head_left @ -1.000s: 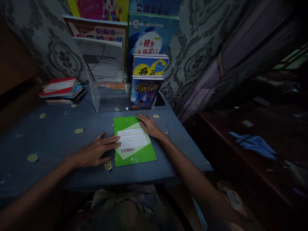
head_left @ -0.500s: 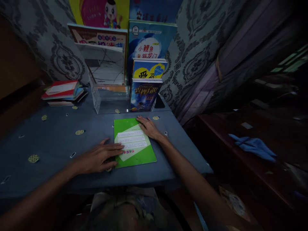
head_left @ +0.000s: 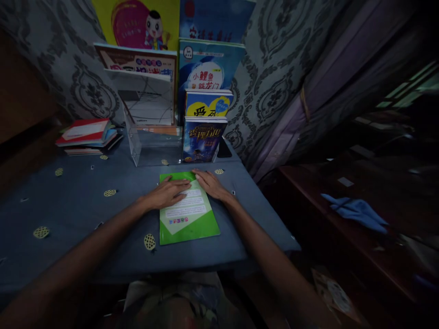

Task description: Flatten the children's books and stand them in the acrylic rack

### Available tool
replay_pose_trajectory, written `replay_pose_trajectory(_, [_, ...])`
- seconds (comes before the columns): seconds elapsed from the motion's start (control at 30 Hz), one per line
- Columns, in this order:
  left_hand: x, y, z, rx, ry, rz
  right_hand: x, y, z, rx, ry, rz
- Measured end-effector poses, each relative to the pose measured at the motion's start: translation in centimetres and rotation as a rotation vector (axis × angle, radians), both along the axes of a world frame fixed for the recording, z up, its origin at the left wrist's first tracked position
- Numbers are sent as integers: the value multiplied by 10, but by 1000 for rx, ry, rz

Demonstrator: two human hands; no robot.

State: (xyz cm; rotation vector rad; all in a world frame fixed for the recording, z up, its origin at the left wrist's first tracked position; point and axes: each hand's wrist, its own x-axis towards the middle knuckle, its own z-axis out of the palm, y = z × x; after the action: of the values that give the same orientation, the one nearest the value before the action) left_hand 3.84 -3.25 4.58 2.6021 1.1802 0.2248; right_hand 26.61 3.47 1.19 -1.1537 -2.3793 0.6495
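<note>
A thin green book (head_left: pixel 199 230) lies flat near the front edge of the table, its printing upside down to me. My left hand (head_left: pixel 167 193) rests with fingers stretched across its upper left part. At its upper right corner lies my right hand (head_left: pixel 210 183), fingers extended over the edge of the cover. Neither hand grips anything. Behind the book stands a clear tiered rack (head_left: pixel 156 153), with a dark blue book (head_left: pixel 201 141) in its front right slot.
Other books fill the rack's tiers, among them a teal one (head_left: pixel 211 61) and a yellow one (head_left: pixel 137 25). Several books with a red one (head_left: pixel 84 130) on top are stacked at the left. A black phone-like object (head_left: pixel 224 148) lies beside the rack. Right of the table, a blue cloth (head_left: pixel 355 211) lies on a dark surface.
My left hand has moved up and right, from the book's lower left edge onto its upper part. The right hand stays at the upper right corner. The view has shifted slightly.
</note>
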Motion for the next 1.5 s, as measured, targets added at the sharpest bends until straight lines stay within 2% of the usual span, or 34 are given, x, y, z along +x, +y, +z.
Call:
replay_pose_trajectory(0.2, [22, 26, -2, 51, 41, 28, 2, 5, 1, -100, 155, -31])
replay_pose_trajectory(0.4, [27, 28, -11, 117, 7, -2, 2, 7, 0, -129, 174, -14])
replay_pose_trajectory(0.63, [36, 11, -10, 103, -68, -136, 2, 6, 0, -41, 126, 12])
replay_pose_trajectory(0.9, [43, -11, -10, 54, -52, -243, 0, 4, 2, -10, 93, 16])
replay_pose_trajectory(1.13, [48, -43, -5, 12, -59, -381, 0, 3, 2, 12, 90, 8])
replay_pose_trajectory(1.3, [51, -59, -1, -43, -106, -404, 1, 2, 2, 17, 82, 3])
replay_pose_trajectory(1.5, [51, -60, -3, -53, -144, -389, 2, 3, -4, 47, 84, 8])
